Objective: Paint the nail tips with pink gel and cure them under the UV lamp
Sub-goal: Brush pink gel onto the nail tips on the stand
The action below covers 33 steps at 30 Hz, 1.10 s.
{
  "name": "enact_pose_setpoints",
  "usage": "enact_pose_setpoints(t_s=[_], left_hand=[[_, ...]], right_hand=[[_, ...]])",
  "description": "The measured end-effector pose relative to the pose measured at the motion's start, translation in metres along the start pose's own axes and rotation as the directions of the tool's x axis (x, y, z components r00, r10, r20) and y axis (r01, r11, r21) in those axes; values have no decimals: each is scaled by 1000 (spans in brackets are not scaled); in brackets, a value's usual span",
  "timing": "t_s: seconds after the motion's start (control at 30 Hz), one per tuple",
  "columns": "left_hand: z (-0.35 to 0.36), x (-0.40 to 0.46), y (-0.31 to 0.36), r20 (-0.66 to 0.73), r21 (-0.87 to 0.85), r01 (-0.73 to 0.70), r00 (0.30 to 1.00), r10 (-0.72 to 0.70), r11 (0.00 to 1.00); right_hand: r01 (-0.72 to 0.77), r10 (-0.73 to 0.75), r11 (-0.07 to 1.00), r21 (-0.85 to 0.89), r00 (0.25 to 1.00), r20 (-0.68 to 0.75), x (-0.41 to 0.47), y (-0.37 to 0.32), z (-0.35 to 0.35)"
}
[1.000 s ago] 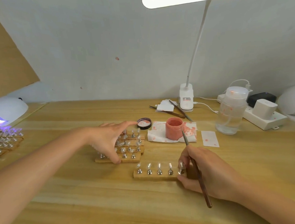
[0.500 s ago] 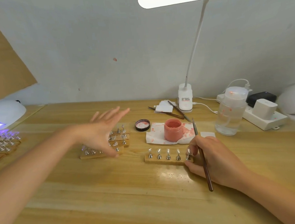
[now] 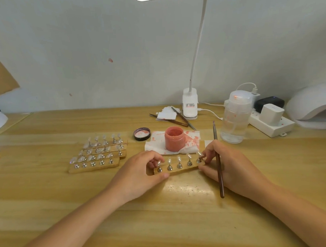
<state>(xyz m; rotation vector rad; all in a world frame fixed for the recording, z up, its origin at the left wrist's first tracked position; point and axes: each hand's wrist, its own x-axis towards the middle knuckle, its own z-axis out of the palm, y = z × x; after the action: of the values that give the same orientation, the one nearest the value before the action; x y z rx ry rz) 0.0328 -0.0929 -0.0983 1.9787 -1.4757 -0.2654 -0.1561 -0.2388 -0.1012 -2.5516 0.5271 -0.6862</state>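
Hands on one nail-tip strip (image 3: 179,168): your left hand (image 3: 140,173) pinches its left end, right hand (image 3: 229,169) grips right end w/ brush (image 3: 218,164); gel jar (image 3: 174,138) behind.

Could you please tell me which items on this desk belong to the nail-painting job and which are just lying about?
In use: wooden strip, brush, pink gel jar, UV lamp, spare strips.
Lying about: water bottle, power strip, tweezers.

Nothing here is reading clearly. The white lamp base (image 3: 190,106), standing just behind the pink gel jar (image 3: 174,139), is showing a small label with a red line over a dark line of print, but the characters are staying too small and blurred to make out.
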Motion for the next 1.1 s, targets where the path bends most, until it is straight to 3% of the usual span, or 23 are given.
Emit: enact_pose_setpoints(t_s=[0.27, 0.5, 0.57, 0.67, 0.77, 0.97, 1.1], left_hand=[[0, 7, 1, 0, -183, 82, 996, -84, 980], [9, 18, 8, -62, -259, 80, 993, -99, 962], [10, 19, 6, -65, -266, 73, 993, -94, 961], [9, 19, 3, -66, -275, 58, 995, -78, 960], [8, 18, 0, -79, -287, 34, 995, -59, 957], [12, 19, -1, -130, -280, 22, 990, -61, 960], [14, 20, 1, -142, -277, 17, 988, -59, 961]], right_hand=[[-69, 78, 990, 125, 995, -65, -5, 0, -2], [57, 14, 983, 177, 926, -377, -2, -8, -10], [76, 57, 952, 296, 907, -417, 2, -11, -15], [24, 238, 816, 578, 897, -373, 16, -22, -25], [-77, 352, 744, 663, 889, -293, 44, -32, -31], [-245, 368, 830, 501, 916, -162, 99, -29, -20], [-257, 346, 875, 410, 925, -157, 117, -25, -11]])
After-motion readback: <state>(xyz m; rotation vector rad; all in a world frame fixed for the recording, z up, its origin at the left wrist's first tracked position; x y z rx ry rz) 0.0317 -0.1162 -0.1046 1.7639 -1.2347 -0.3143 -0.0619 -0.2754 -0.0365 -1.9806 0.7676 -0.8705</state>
